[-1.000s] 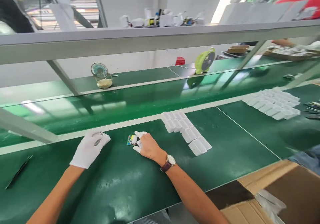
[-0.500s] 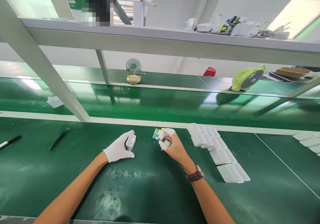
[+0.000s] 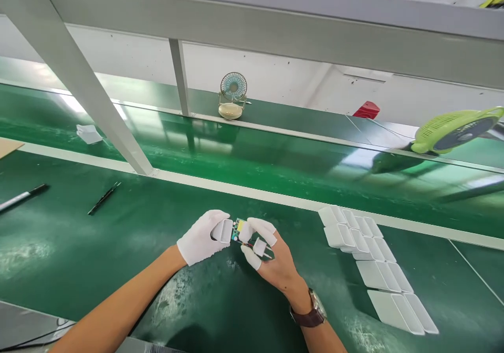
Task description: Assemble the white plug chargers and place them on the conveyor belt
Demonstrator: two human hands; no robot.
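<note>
My left hand [image 3: 202, 237], in a white glove, is closed around a small white plastic housing [image 3: 225, 231] with its open end facing right. In my right hand [image 3: 271, 248], whose fingertips wear white covers, is a small circuit board [image 3: 238, 229] with green and yellow parts. A white two-pin plug piece [image 3: 260, 247] sits by the palm, seemingly joined to the board by thin wires. The board's left edge meets the housing's opening; whether it is inside cannot be made out.
White open housings [image 3: 378, 269] stand in rows on the green table at right. Tweezers [image 3: 104, 198] and a marker pen [image 3: 21, 198] lie at left. A slanting post [image 3: 98, 101] rises from the table's back rail. Beyond are a small fan [image 3: 233, 93] and a green fan [image 3: 452, 130].
My hands have come together, bringing the circuit board up to the housing. The housing has turned so its opening faces the board. The camera view has tilted downward.
</note>
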